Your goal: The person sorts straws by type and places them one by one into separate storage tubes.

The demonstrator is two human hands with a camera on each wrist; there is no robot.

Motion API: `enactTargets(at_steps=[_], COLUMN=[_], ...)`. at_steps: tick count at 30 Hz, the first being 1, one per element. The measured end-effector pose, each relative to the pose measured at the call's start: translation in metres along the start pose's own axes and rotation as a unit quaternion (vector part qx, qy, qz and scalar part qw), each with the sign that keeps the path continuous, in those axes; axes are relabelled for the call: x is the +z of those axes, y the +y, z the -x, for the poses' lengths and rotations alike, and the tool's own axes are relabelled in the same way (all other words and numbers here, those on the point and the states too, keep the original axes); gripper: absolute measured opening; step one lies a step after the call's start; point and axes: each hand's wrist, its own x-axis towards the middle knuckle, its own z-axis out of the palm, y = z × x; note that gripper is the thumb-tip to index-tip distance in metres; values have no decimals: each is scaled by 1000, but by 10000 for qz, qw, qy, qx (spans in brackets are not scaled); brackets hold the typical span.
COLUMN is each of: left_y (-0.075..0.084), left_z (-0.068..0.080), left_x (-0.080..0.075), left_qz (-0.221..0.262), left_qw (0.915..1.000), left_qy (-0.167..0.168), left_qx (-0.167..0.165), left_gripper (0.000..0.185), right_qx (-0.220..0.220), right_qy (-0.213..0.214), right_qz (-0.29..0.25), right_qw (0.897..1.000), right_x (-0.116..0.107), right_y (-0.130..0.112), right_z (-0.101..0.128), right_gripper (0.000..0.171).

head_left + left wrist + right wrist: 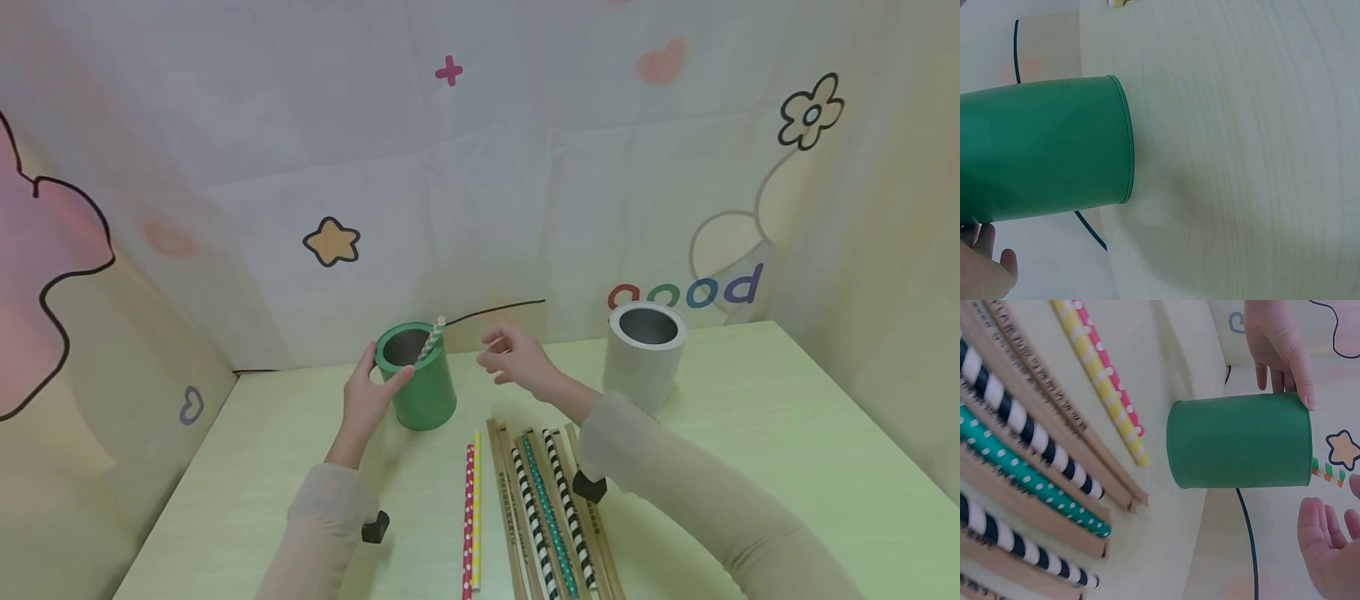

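Note:
My left hand (366,402) grips the green can (426,402) by its upper left side, thumb against the rim and fingers round the far side. The can stands upright on the table. Out of its mouth leans a striped paper straw (431,340), green, orange and white in the right wrist view, its top above the right rim. To the right of the can my right hand (521,362) hovers in the air. Its fingers are loosely bent with nothing between them, a short way from the straw's top.
A white can (645,367) stands at the back right. At the front middle lie a pink dotted straw (468,517), a yellow straw (477,500), black-and-white striped straws (532,521), a teal dotted straw (549,517) and several brown printed strips (504,492). A patterned cloth (495,208) hangs behind.

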Motion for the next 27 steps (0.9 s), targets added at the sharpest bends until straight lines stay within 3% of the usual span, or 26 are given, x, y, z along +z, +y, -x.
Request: enactTargets(at_steps=[10,27], left_y=[-1,-1], left_z=[0,1], left_x=[0,-1], left_qz=[-45,-34], left_qw=[10000,10000], left_qy=[-16,-44], left_qx=[27,34], left_gripper=[89,90], right_qx=[237,1125], right_qy=[-71,-352], right_qz=[-199,172], right_qw=[9995,9929], right_x=[-14,-28], right_y=[26,64], right_z=[23,60], right_gripper=[30,34])
